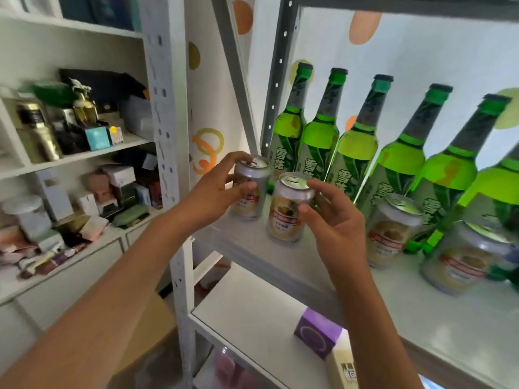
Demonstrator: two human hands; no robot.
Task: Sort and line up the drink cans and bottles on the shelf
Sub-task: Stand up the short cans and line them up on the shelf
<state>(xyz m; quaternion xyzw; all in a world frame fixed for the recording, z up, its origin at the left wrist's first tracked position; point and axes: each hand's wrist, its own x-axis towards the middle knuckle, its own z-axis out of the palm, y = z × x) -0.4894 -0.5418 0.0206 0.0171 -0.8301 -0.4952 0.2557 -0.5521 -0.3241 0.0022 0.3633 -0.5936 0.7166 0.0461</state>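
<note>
On the white shelf (280, 265) stand several green beer bottles (354, 147) in a row along the back. In front of them stand silver and gold drink cans. My left hand (216, 189) grips the leftmost can (252, 192) at the shelf's left end. My right hand (334, 220) holds the second can (286, 211) by its upper right side, thumb on the front. Both cans stand upright and close together. A third can (390, 231) and a fourth can (463, 256) stand further right, untouched.
A white perforated upright post (168, 113) borders the shelf on the left. Below is a lower shelf with a purple box (317, 335). A white bookcase (84, 153) on the left holds boxes and jars.
</note>
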